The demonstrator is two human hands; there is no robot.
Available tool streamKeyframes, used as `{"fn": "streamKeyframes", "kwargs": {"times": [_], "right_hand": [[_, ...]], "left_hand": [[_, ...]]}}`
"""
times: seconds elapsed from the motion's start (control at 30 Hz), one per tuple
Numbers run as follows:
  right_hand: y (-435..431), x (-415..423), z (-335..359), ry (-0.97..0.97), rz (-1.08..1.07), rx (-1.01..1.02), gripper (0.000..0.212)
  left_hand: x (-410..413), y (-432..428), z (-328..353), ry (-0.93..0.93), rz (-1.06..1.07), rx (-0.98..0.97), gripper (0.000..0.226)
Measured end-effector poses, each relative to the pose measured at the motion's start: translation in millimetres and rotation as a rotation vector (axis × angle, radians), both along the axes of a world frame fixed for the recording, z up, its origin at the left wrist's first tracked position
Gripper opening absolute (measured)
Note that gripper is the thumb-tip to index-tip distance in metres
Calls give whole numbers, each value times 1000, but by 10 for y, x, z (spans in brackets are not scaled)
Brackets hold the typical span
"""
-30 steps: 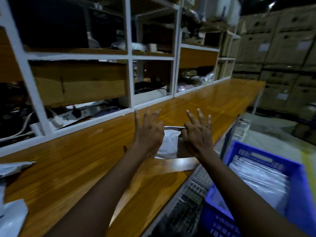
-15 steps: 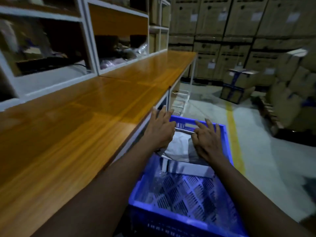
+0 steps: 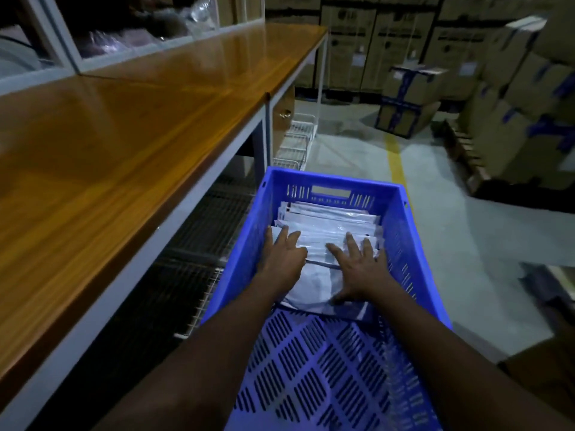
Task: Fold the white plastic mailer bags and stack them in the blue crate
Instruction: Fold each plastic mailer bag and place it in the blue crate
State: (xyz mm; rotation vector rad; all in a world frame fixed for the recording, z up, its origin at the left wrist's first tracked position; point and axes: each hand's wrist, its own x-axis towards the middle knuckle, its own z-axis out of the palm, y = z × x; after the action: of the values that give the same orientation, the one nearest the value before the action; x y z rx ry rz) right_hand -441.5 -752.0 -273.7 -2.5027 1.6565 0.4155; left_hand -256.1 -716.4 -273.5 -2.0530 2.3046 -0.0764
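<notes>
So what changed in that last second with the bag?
The folded mailer bag went from the wooden bench down into the blue crate, carried between both hands. Now the left hand and right hand press it flat onto the stack. The crate still sits beside the bench.

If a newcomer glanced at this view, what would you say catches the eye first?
The bright blue crate at lower centre stands out first. Inside it, the left hand and right hand press flat on a folded white mailer bag, in front of a row of stacked bags. A long glossy wooden bench runs along the left, and cardboard boxes pile up at the far right.
</notes>
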Motion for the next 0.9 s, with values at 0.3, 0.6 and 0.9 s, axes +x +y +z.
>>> {"fn": "streamKeyframes", "kwargs": {"times": [0.3,0.6,0.9], "right_hand": [[-51,69,-120,51,-36,-58,140],[-79,44,-105,18,-108,-143,129],[127,99,165,-34,-81,-159,114]], "left_hand": [[123,-33,-147,-110,-77,176,122],[57,-102,-164,-241,-24,1,117],[41,214,267,-283,6,-31,112]]}}
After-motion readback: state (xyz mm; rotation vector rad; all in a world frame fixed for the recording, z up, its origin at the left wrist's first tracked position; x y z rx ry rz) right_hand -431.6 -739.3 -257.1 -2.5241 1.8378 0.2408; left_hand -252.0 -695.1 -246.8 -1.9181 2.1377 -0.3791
